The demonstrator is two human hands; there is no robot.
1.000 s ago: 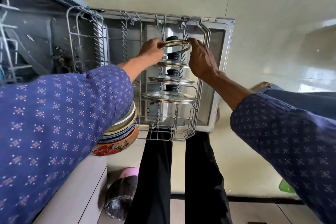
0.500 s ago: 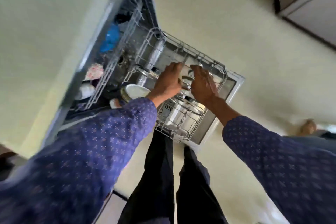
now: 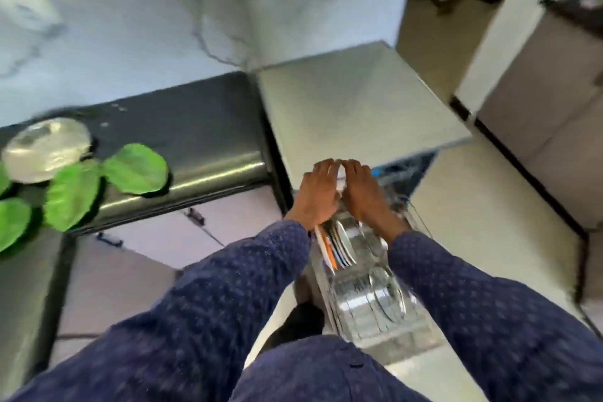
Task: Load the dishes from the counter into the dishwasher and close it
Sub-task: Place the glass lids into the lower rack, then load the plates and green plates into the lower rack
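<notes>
The picture is blurred by motion. The dishwasher [image 3: 359, 101] stands open beside the black counter [image 3: 195, 140], with its lower rack [image 3: 355, 320] pulled out over the door. Several plates [image 3: 341, 246] stand on edge in the rack's left side, and glass lids [image 3: 386, 299] stand in its right side. My left hand [image 3: 315, 194] and my right hand [image 3: 363, 194] lie side by side, palms down, over the far end of the rack at the dishwasher's front. Something small and pale [image 3: 340, 173] shows between them. Whether either hand grips anything is not clear.
On the counter at the left lie green leaf-shaped plates [image 3: 133, 170] and a shiny round dish [image 3: 45, 148]. Pale cabinet drawers [image 3: 156, 238] sit under the counter. Light floor [image 3: 483, 206] spreads to the right, bounded by a cabinet [image 3: 548, 114].
The view has swung up from the rack to the counter and wall. My hands, which held a glass lid over the lid row, now sit together further back at the dishwasher's front.
</notes>
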